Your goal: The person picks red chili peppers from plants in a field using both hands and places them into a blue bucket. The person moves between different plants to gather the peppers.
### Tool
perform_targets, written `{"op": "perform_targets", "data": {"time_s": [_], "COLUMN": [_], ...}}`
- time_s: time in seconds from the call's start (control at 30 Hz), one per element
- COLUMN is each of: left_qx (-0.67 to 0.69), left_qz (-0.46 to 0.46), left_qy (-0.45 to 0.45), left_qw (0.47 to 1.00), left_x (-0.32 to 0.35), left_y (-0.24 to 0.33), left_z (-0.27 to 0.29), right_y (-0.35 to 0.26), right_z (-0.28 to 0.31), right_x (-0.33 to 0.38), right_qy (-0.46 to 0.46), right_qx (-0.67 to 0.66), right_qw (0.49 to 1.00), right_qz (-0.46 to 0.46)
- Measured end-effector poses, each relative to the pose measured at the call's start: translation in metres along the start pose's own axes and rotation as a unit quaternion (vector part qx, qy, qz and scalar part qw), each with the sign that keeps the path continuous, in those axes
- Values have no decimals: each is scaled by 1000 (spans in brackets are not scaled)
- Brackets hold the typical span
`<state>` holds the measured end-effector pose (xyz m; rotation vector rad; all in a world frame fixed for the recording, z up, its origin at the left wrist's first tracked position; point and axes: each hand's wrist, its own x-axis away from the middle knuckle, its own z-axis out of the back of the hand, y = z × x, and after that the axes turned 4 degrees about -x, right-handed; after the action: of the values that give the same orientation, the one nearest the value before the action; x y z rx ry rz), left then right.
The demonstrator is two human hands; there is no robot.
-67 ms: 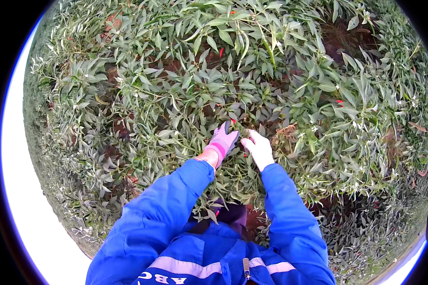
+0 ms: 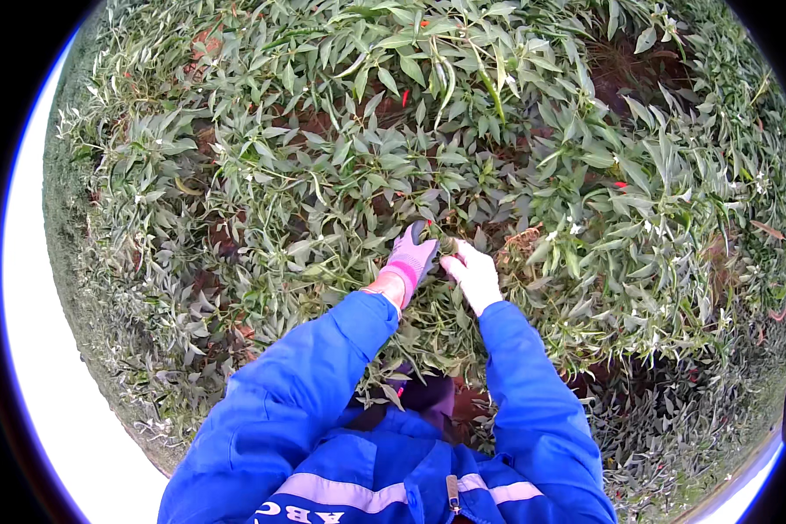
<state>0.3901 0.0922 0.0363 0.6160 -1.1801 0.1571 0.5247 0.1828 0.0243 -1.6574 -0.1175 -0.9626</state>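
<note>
Both my hands are in among the leaves of a chili plant [image 2: 419, 327] in front of me. My left hand [image 2: 412, 255], in a pink and grey-purple glove with dark fingertips, bends its closed fingers into the foliage. A small red chili [image 2: 429, 224] shows right at those fingertips; whether they grip it I cannot see. Close on the right is my right hand [image 2: 474, 274] in a white glove, thumb and fingers curled together at the leaves. Whatever it pinches is hidden. A narrow gap of greenery separates the hands.
Dense chili plants surround me. Long green chilies [image 2: 491, 92] hang farther ahead, with a red chili [image 2: 405, 98] near them and another red chili [image 2: 621, 184] to the right. Dry brown leaves [image 2: 522, 243] sit beside my right hand. Reddish soil [image 2: 646, 74] shows through gaps.
Both hands stay nearly in place, with only a very slight shift. A red speck below the fingers of my right hand has gone out of sight.
</note>
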Motion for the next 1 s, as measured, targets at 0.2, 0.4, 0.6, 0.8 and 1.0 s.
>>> {"op": "perform_targets", "data": {"time_s": [0.2, 0.4, 0.6, 0.8, 1.0], "left_qx": [146, 152, 165, -43, -276], "left_qz": [12, -84, -106, -147, -195], "left_qy": [-32, -7, -37, 9, 92], "left_qw": [989, 985, 980, 988, 936], "left_x": [-13, -27, -36, -27, -13], "left_y": [0, 2, 1, 11, 21], "left_z": [-18, -23, -31, -33, -36], "right_y": [5, -24, -71, -72, -53], "right_z": [9, 34, 51, 58, 57], "right_x": [10, 13, -28, -44, -24], "right_qy": [-27, 80, 63, -20, 113], "right_qx": [89, -206, -277, -123, 90], "right_qw": [994, 975, 956, 990, 986], "right_qz": [51, -39, -69, -66, 86]}}
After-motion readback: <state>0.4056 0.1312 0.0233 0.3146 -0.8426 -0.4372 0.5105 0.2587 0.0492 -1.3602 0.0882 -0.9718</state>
